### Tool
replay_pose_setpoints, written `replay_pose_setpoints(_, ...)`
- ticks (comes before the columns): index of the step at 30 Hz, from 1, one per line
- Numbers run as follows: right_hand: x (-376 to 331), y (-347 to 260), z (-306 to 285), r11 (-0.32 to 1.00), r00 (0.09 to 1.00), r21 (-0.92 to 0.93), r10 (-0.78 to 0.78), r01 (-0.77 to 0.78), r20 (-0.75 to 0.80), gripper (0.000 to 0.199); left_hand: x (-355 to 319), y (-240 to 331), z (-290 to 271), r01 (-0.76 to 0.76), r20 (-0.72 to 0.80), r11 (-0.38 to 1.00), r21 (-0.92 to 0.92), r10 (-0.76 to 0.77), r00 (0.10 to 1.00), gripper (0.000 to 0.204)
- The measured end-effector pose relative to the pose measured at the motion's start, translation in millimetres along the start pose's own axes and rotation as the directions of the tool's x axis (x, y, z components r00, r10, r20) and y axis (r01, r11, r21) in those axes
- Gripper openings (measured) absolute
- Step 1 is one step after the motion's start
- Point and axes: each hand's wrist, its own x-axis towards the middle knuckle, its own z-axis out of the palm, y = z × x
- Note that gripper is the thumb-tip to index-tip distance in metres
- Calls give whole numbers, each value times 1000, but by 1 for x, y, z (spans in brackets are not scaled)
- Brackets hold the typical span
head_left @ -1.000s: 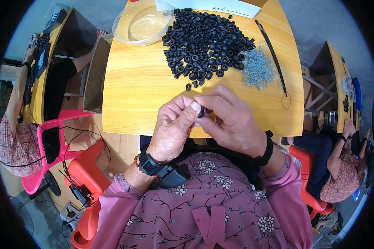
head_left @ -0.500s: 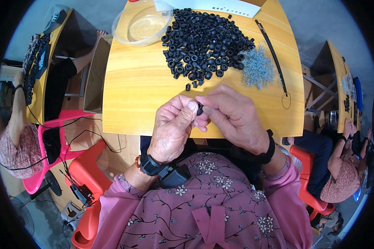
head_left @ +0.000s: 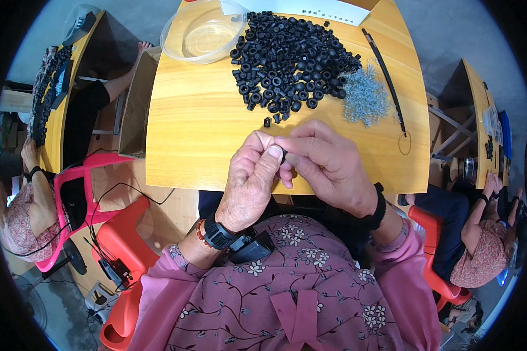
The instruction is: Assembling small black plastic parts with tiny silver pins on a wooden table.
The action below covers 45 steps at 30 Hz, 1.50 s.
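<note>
Over the table's near edge, my left hand point(head_left: 253, 175) pinches a small round black rubber part point(head_left: 283, 155) between thumb and fingers. From the other side my right hand point(head_left: 332, 167) closes its thumb and forefinger on the same part, hiding most of it. A wide heap of similar black rubber parts point(head_left: 290, 61) lies beyond my hands, with a loose black piece point(head_left: 267, 121) at its near end. Right of the heap sits a pile of tiny pale blue-grey pieces point(head_left: 364, 96). A thin black rod point(head_left: 384, 79) with a wire loop lies farther right.
A clear round plastic tub point(head_left: 204, 35) stands at the table's point(head_left: 187, 134) far left, beside a white box flap point(head_left: 310, 10). A cardboard box point(head_left: 136, 108) is left of the table. Other people sit at side tables left and right. Cables point(head_left: 129, 187) trail across the floor.
My hands stay pinched on the black part, with my left thumb shifted slightly farther over it. The view has moved a little. The person at left has changed arm position.
</note>
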Motion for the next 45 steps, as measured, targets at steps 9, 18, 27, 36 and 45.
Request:
replay_pose_setpoints(9,2,-11,3,993,993,-12,119,-119,-10,37,0,-1,7,-3,-108,989,-146,-13,994,18)
replay_pose_setpoints(18,8,-24,-3,919,987,-395,68,-4,148,30,0,13,4,67,-68,979,-190,-81,994,16)
replay_pose_setpoints(27,1,-16,-3,931,1000,-365,13,-12,1,31,-2,21,3,133,-29,975,-179,-140,990,14)
replay_pose_setpoints(36,-1,-11,1,937,998,-345,-50,57,27,35,-2,11,1,73,-86,987,-141,-86,993,13)
replay_pose_setpoints(45,-8,-9,6,891,993,-440,-88,113,78,36,-3,3,3,31,-129,989,-147,-50,990,14)
